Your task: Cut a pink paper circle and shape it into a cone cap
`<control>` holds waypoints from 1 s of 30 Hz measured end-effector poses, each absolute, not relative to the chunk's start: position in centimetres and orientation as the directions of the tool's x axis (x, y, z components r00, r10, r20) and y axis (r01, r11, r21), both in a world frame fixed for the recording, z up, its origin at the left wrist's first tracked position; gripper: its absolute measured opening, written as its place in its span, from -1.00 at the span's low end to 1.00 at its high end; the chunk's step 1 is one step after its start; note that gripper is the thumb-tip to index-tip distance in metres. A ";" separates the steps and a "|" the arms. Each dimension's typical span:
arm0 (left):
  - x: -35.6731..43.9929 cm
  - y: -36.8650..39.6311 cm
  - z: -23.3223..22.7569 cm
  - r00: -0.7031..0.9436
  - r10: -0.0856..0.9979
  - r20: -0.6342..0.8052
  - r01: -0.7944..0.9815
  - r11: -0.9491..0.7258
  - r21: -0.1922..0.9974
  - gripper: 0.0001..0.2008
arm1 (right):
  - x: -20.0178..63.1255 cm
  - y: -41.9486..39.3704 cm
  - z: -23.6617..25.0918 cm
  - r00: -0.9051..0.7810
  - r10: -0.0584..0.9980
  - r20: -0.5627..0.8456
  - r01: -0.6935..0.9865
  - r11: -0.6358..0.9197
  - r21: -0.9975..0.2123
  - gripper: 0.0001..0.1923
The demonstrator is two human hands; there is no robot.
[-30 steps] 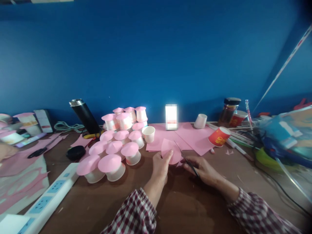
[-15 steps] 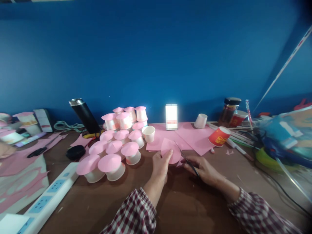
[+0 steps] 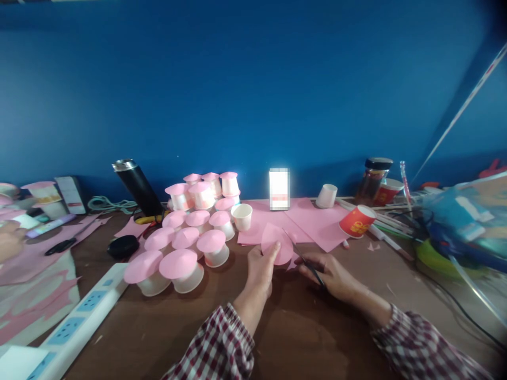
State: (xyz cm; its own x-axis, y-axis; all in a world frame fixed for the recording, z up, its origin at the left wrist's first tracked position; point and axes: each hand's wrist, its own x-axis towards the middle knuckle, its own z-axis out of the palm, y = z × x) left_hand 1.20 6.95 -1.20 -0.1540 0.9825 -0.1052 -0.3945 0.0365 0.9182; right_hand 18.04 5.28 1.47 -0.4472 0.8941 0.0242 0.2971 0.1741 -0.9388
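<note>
My left hand (image 3: 260, 269) pinches a round piece of pink paper (image 3: 282, 249) by its lower left side, thumb on top. In my right hand (image 3: 330, 277) is a pair of dark scissors (image 3: 311, 265), whose blades lie along the right edge of the paper. A small pink offcut (image 3: 292, 262) hangs or lies between the paper and my right fingers; I cannot tell which. Left of my hands stand several paper cups with pink cone tops (image 3: 178, 265). An uncovered white paper cup (image 3: 242, 217) is beside them, behind my left hand.
Pink sheets (image 3: 317, 224) lie at the back under a bright blurred box (image 3: 279, 189). A red paper cup (image 3: 357, 221) lies tilted at right. A power strip (image 3: 85, 306), black flask (image 3: 138, 187) and second scissors (image 3: 60, 246) are at left. Another person's hand (image 3: 10, 240) shows at the left edge.
My hands, the paper and the scissors are almost where they were. At the left edge, the other person's hand has shifted slightly.
</note>
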 end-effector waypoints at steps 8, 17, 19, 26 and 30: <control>1.2 7.0 -1.4 -0.176 0.979 -0.106 -0.402 0.027 0.915 -0.60 | 18.0 5.2 1.7 -0.437 0.900 0.011 0.308 0.161 -0.938 -0.67; 1.2 6.9 -0.9 -0.153 0.982 -0.109 -0.385 0.042 0.922 -0.54 | 18.1 5.4 1.8 -0.470 0.883 0.012 0.302 0.173 -0.938 -0.65; 1.2 6.9 -0.8 -0.152 0.983 -0.106 -0.364 0.044 0.931 -0.55 | 18.1 5.4 1.7 -0.470 0.883 0.013 0.300 0.174 -0.938 -0.65; 1.2 6.8 -0.8 -0.126 0.987 -0.096 -0.331 0.050 0.942 -0.56 | 18.2 5.4 1.8 -0.475 0.879 0.030 0.280 0.184 -0.942 -0.63; 1.3 6.8 -0.7 -0.117 0.988 -0.100 -0.353 0.053 0.934 -0.56 | 18.2 5.4 1.8 -0.467 0.884 0.037 0.304 0.200 -0.932 -0.61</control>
